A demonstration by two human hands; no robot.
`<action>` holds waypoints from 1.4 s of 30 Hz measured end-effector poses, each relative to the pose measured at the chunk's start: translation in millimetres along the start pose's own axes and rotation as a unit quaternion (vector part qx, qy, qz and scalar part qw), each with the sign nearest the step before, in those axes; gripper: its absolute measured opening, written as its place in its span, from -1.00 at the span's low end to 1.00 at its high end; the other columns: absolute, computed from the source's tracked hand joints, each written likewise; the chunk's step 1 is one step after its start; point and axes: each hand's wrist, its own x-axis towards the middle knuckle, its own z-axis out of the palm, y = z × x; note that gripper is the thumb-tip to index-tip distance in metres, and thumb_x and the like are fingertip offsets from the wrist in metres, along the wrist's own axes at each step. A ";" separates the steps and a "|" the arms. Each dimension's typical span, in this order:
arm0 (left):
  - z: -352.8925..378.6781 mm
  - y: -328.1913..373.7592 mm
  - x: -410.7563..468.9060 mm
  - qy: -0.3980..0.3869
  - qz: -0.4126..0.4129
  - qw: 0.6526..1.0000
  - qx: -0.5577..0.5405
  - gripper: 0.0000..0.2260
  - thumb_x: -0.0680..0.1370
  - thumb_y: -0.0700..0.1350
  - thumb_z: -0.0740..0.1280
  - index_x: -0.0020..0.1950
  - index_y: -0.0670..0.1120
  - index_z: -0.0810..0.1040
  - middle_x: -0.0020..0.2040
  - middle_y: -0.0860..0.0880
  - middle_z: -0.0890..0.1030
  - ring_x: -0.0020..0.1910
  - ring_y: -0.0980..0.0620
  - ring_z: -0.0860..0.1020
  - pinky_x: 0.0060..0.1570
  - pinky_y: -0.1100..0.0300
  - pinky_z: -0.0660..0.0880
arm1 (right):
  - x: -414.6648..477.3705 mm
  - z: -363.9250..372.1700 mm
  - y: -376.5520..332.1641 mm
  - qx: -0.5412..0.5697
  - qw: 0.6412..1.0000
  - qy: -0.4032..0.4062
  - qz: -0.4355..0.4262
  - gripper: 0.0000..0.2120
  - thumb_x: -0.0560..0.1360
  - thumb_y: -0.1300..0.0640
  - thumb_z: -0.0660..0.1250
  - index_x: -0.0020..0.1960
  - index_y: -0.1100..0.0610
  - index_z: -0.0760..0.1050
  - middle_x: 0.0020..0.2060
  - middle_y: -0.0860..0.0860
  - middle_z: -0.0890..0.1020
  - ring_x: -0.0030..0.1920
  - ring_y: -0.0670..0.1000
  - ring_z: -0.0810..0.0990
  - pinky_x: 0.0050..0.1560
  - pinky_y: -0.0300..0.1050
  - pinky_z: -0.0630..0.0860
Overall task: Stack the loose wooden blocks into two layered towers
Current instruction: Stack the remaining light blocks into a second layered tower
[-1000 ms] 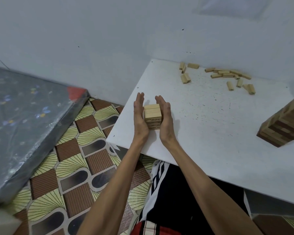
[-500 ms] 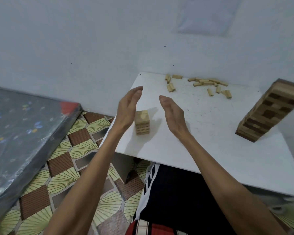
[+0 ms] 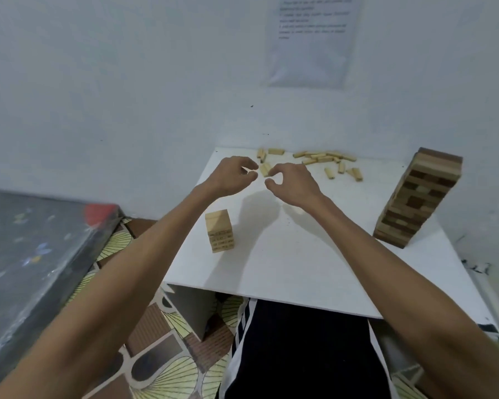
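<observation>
Wooden blocks [image 3: 324, 159] lie scattered along the far edge of the table [image 3: 300, 269]; I see the left hand [image 3: 234, 175] and right hand [image 3: 293, 182] flanking the nearest ones, fingers loosely curled, gripping nothing.

A plain room in a home, with a game laid out in one corner.

A low white square table [image 3: 300, 269] stands against bare white-painted walls [image 3: 127, 82], and a printed white paper sheet [image 3: 311, 53] is stuck up above it. The floor [image 3: 162, 367] has a brown, yellow and grey fan-and-oval pattern. A large dark slab wrapped in shiny clear plastic [image 3: 35, 254], like a mattress, lies at the left. The person sits close, legs in black shorts with white side stripes [image 3: 300, 355] reaching under the table edge. Loose pale wooden game blocks [image 3: 323, 158] are scattered on top.
</observation>
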 end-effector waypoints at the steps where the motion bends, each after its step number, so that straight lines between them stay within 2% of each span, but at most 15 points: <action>1: -0.8 -3.0 8.7 -0.005 -0.005 1.000 0.013 -0.70 0.63 -0.08 0.31 0.35 -0.08 0.59 0.34 0.00 0.61 0.20 0.04 0.61 0.17 0.21 0.46 | 7.0 0.5 0.8 -0.012 1.000 -0.006 0.003 -0.64 0.61 -0.03 0.32 0.34 0.09 0.58 0.32 -0.01 0.61 0.36 0.04 0.50 0.07 -0.11 0.45; 6: 4.4 -21.1 50.4 -0.035 -0.017 0.997 0.061 -0.69 0.63 -0.11 0.32 0.36 -0.11 0.58 0.36 -0.06 0.59 0.23 -0.03 0.60 0.22 0.19 0.43 | 48.9 11.8 10.1 -0.076 0.997 -0.015 0.017 -0.64 0.59 -0.01 0.31 0.33 0.10 0.59 0.26 0.04 0.64 0.32 0.12 0.53 0.09 -0.01 0.53; 9: 10.9 -30.6 76.8 -0.057 -0.017 0.994 0.087 -0.67 0.63 -0.13 0.30 0.39 -0.13 0.55 0.38 -0.06 0.58 0.26 -0.04 0.59 0.25 0.19 0.42 | 75.2 20.4 18.4 -0.091 0.995 -0.021 0.042 -0.61 0.59 -0.03 0.34 0.34 0.12 0.58 0.23 0.06 0.65 0.28 0.13 0.55 -0.02 -0.07 0.47; 12: 17.1 -40.6 108.5 -0.071 -0.020 0.992 0.103 -0.65 0.63 -0.13 0.29 0.41 -0.13 0.54 0.38 -0.06 0.58 0.31 -0.04 0.55 0.28 0.19 0.39 | 99.5 35.1 27.7 -0.102 0.992 -0.031 0.066 -0.62 0.56 -0.06 0.38 0.26 0.15 0.59 0.14 0.10 0.66 0.16 0.15 0.61 -0.11 -0.10 0.43; 15: 23.7 -51.4 144.4 -0.066 -0.014 0.991 0.116 -0.67 0.63 -0.14 0.29 0.39 -0.14 0.56 0.37 -0.07 0.58 0.31 -0.07 0.55 0.33 0.09 0.42 | 120.8 56.4 38.8 -0.114 0.990 -0.021 0.079 -0.58 0.55 -0.10 0.39 0.26 0.15 0.56 0.16 0.10 0.61 0.19 0.15 0.57 -0.09 -0.08 0.42; 17: 28.1 -59.4 166.8 -0.050 -0.008 0.991 0.122 -0.72 0.63 -0.15 0.31 0.33 -0.12 0.61 0.30 -0.07 0.62 0.24 -0.09 0.58 0.28 0.07 0.46 | 131.8 69.5 46.7 -0.120 0.989 -0.007 0.081 -0.55 0.55 -0.13 0.38 0.28 0.15 0.53 0.17 0.10 0.57 0.21 0.15 0.54 -0.08 -0.05 0.40; 20: 36.5 -70.4 193.3 -0.036 0.002 0.993 0.112 -0.78 0.63 -0.12 0.35 0.26 -0.09 0.64 0.16 -0.07 0.67 0.13 -0.06 0.61 0.10 0.19 0.45 | 143.0 82.4 56.7 -0.127 0.989 0.016 0.076 -0.56 0.56 -0.16 0.37 0.25 0.15 0.51 0.12 0.11 0.56 0.16 0.17 0.54 -0.12 -0.05 0.36; 23: 47.7 -78.5 208.2 -0.037 0.008 0.992 0.118 -0.77 0.62 -0.09 0.34 0.26 -0.06 0.65 0.14 -0.08 0.67 0.12 -0.07 0.61 0.06 0.19 0.44 | 148.2 89.9 61.7 -0.128 0.989 0.034 0.068 -0.57 0.55 -0.16 0.38 0.27 0.12 0.53 0.10 0.10 0.59 0.14 0.17 0.55 -0.14 -0.06 0.37; 26: 56.6 -84.2 213.7 -0.043 0.014 0.991 0.128 -0.76 0.60 -0.11 0.35 0.24 -0.08 0.66 0.14 -0.10 0.63 0.09 -0.09 0.60 0.02 0.16 0.45 | 149.5 94.0 63.5 -0.137 0.988 0.042 0.051 -0.63 0.57 -0.11 0.38 0.26 0.09 0.54 0.08 0.09 0.60 0.10 0.16 0.57 -0.17 -0.05 0.39; 30: 60.4 -93.5 209.7 -0.010 0.011 0.995 0.097 -0.90 0.58 -0.11 0.40 0.01 -0.12 0.67 -0.05 -0.06 0.62 -0.04 -0.09 0.59 -0.09 0.16 0.45 | 140.5 92.4 67.3 -0.152 0.986 0.042 0.053 -0.70 0.61 -0.02 0.35 0.27 0.11 0.54 0.11 0.11 0.57 0.11 0.16 0.53 -0.17 -0.05 0.40; 34: 55.6 -103.0 197.8 -0.001 -0.013 0.998 0.057 -0.81 0.60 0.03 0.40 -0.16 -0.01 0.61 -0.08 -0.06 0.66 -0.11 -0.05 0.59 -0.05 0.13 0.54 | 119.2 91.8 71.8 -0.146 0.986 0.059 0.063 -0.74 0.63 0.04 0.31 0.29 0.08 0.53 0.14 0.09 0.52 0.12 0.13 0.46 -0.19 -0.04 0.40; 36: 50.0 -105.0 189.7 -0.010 -0.016 0.998 0.055 -0.82 0.59 0.03 0.43 -0.16 0.00 0.61 -0.07 -0.06 0.66 -0.09 -0.04 0.60 -0.02 0.13 0.54 | 109.9 91.9 72.9 -0.136 0.987 0.065 0.059 -0.75 0.64 0.06 0.30 0.28 0.09 0.53 0.10 0.08 0.55 0.09 0.12 0.48 -0.20 -0.04 0.37; 42: 34.9 -102.1 159.1 -0.046 -0.006 0.996 0.076 -0.95 0.55 -0.13 0.46 -0.11 -0.06 0.65 -0.05 -0.08 0.68 -0.03 -0.06 0.63 0.06 0.03 0.60 | 98.3 86.0 71.4 -0.100 0.994 0.039 0.033 -0.74 0.62 0.08 0.35 0.28 0.13 0.53 0.07 0.10 0.61 0.07 0.13 0.53 -0.12 -0.08 0.38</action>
